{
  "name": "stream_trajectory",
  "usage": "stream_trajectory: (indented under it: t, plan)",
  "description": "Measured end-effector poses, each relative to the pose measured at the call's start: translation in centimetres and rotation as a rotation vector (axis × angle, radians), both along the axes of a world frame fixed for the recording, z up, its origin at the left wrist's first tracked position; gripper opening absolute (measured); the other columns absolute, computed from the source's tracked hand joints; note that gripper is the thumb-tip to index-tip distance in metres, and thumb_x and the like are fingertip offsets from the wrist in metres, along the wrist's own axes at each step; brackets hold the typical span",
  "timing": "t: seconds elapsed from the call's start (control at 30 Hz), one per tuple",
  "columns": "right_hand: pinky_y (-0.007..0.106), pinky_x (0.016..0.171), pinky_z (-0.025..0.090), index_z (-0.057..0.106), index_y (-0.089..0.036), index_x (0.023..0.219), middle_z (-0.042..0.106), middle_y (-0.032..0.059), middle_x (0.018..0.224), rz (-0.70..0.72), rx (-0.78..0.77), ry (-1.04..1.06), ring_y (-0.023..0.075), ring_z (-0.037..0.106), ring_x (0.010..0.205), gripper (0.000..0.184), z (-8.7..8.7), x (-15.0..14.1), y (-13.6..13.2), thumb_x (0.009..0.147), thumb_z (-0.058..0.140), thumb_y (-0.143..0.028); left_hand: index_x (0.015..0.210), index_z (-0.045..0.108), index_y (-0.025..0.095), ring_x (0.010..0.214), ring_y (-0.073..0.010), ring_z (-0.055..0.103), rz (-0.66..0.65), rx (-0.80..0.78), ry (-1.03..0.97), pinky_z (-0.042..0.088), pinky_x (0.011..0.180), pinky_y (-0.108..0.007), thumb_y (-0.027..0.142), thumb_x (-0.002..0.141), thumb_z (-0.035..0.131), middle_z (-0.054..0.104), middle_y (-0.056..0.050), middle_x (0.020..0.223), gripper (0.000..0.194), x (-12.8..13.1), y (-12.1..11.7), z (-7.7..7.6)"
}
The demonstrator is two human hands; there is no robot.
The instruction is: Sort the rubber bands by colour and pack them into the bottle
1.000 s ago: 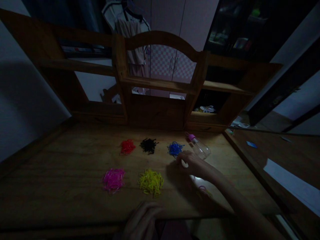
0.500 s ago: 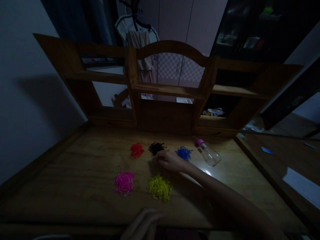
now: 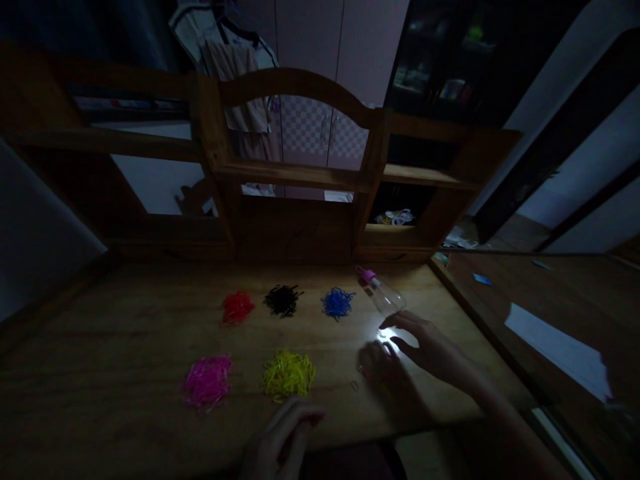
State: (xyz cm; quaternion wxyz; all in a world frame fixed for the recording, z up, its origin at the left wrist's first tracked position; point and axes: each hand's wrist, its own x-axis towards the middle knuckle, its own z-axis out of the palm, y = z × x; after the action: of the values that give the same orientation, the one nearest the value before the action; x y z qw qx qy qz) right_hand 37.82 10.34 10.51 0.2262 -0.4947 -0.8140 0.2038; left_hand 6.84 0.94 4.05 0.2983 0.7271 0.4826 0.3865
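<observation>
My right hand [image 3: 423,341] hovers over the right side of the table, its thumb and fingers apart around a bright glare spot; I see nothing held. Just beyond its fingertips lies a clear bottle [image 3: 387,298] with a pink cap. My left hand [image 3: 287,433] rests at the near edge, fingers loosely bent and thumb apart, nothing visible in it. Closest to it is a yellow pile of thin bands [image 3: 289,375]. Other piles of bands are pink [image 3: 207,381], red [image 3: 237,307], black [image 3: 283,301] and blue [image 3: 338,303]. A small loose band [image 3: 355,385] lies right of the yellow pile.
A wooden shelf unit [image 3: 295,175] stands along the table's back edge. On the right, beyond a raised wooden edge, a lower brown surface holds a white sheet [image 3: 557,350] and a blue card [image 3: 482,279]. The room is dim.
My right hand has moved right, from beside the black pile to near the bottle, and its fingers have opened. The view has turned right. My left hand stays near the front edge.
</observation>
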Motion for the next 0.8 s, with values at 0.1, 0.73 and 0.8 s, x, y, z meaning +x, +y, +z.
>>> stream_trajectory:
  t: [0.1,0.73,0.8]
  plan:
    - [0.041,0.088,0.052,0.064,-0.029,0.109,0.065,0.0082,0.110,-0.105,-0.032,0.022,0.0247,0.062,0.102,0.026,-3.1,1.8,-2.3,0.089,0.051,-0.019,0.108,0.064,0.031,0.102,-0.0146,0.065,-0.146,0.010,0.071,0.053,0.092,-0.023,0.010,0.090,0.042,0.068,-0.001,0.108,0.036,3.7,1.9,0.1]
    - [0.032,0.081,0.052,0.064,-0.024,0.101,0.063,0.0074,0.104,-0.293,-0.035,0.155,0.0202,0.061,0.096,0.013,-5.6,0.8,-7.4,0.093,0.054,-0.026,0.085,0.056,0.020,0.091,-0.0217,0.054,-0.224,-0.112,0.300,0.043,0.082,-0.035,0.012,0.090,0.046,0.059,-0.005,0.093,0.014,9.8,7.8,-2.5]
    - [0.032,0.083,0.052,0.064,-0.024,0.100,0.063,0.0069,0.104,-0.273,-0.023,0.131,0.0197,0.060,0.097,0.013,-5.9,-0.3,-7.1,0.094,0.054,-0.022,0.082,0.054,0.020,0.088,-0.0212,0.055,-0.176,-0.173,0.196,0.043,0.081,-0.034,0.013,0.091,0.044,0.060,-0.004,0.089,0.015,9.6,7.7,-1.6]
